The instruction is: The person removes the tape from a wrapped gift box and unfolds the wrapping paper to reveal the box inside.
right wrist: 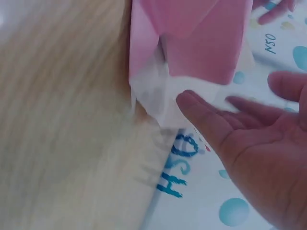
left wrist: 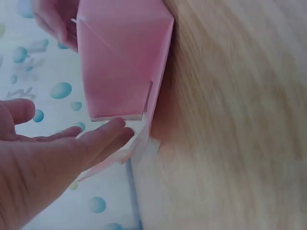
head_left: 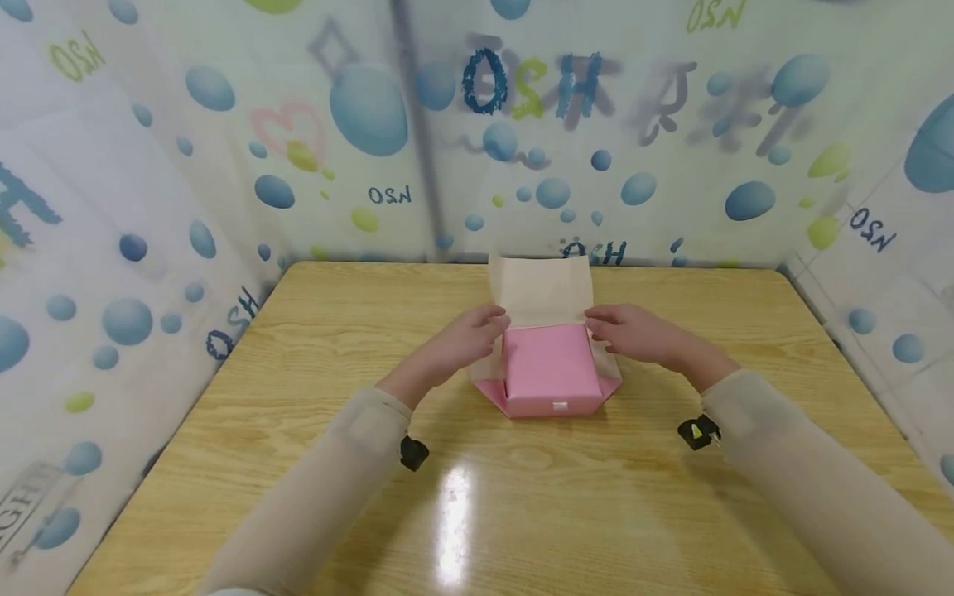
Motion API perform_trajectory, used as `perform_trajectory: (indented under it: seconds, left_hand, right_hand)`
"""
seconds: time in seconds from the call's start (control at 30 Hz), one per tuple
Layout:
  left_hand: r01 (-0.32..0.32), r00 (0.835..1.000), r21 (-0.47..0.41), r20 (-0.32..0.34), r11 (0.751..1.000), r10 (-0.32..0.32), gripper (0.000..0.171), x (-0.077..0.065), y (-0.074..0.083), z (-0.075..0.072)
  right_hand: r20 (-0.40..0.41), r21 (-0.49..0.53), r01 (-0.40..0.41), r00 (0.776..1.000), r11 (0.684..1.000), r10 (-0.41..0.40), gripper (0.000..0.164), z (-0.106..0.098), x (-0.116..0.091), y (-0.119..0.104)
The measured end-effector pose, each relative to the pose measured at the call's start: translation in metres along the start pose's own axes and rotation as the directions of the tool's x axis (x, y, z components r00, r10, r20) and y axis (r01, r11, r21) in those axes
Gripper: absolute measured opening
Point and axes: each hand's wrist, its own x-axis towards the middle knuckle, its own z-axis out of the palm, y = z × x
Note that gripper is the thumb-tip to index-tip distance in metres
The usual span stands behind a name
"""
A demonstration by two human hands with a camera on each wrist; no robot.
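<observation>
A box partly wrapped in pink paper [head_left: 551, 360] sits on the table, its near side folded up and fastened with a small piece of tape [head_left: 561, 406]. The paper's pale inner side [head_left: 544, 290] spreads out flat behind the box. My left hand [head_left: 471, 335] is at the box's far left corner, fingers extended, fingertips right by the paper edge in the left wrist view. On the opposite side my right hand [head_left: 633, 333] reaches to the far right corner, its fingers nearly straight beside the pale side flap [right wrist: 177, 98]. Neither hand grips anything.
The wooden table [head_left: 335, 331] extends around the box on all sides. Behind it hangs a pale curtain [head_left: 633, 182] printed with blue and green bubbles. Black wrist devices [head_left: 698, 432] hang below both cuffs.
</observation>
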Motion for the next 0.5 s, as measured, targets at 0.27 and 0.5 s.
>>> perform_trajectory:
  seconds: [0.27, 0.5]
  left_hand:
    - [0.187, 0.981, -0.326, 0.115, 0.927, -0.157, 0.072, -0.007, -0.004, 0.007]
    - [0.176, 0.982, -0.371, 0.131, 0.912, -0.136, 0.071, -0.009, -0.008, 0.011]
  right_hand:
    - [0.116, 0.318, -0.095, 0.991, 0.943, 0.06, 0.062, 0.009, -0.009, -0.003]
    - [0.137, 0.364, -0.068, 0.99, 0.929, 0.019, 0.064, 0.008, -0.015, -0.004]
